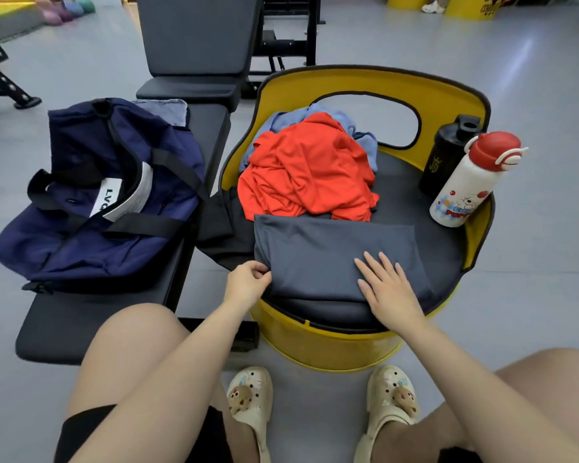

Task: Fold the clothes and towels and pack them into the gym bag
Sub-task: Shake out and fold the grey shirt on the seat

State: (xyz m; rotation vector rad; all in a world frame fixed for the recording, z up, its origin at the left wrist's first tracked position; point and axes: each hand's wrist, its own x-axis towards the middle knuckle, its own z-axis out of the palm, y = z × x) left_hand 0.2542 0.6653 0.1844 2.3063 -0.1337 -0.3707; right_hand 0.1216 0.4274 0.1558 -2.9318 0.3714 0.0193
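Folded dark grey garment (335, 252) lies flat on the black seat of the yellow tub chair (375, 81), straight ahead of us at twelve o'clock, its long axis running nine to three. Our left hand (248, 282) pinches its near left corner with curled fingers; our right hand (386, 289) lies flat on its right half, fingers straight and spread. Behind it at twelve o'clock sits a crumpled orange garment (308, 168) over a light blue one (281, 121), both unfolded. We judge the left hand nearer the navy gym bag (107, 195), which rests at ten o'clock on the black desk (81, 325); its opening shows no packed clothes that we can make out. Two bottles (462, 175) stand at two o'clock.
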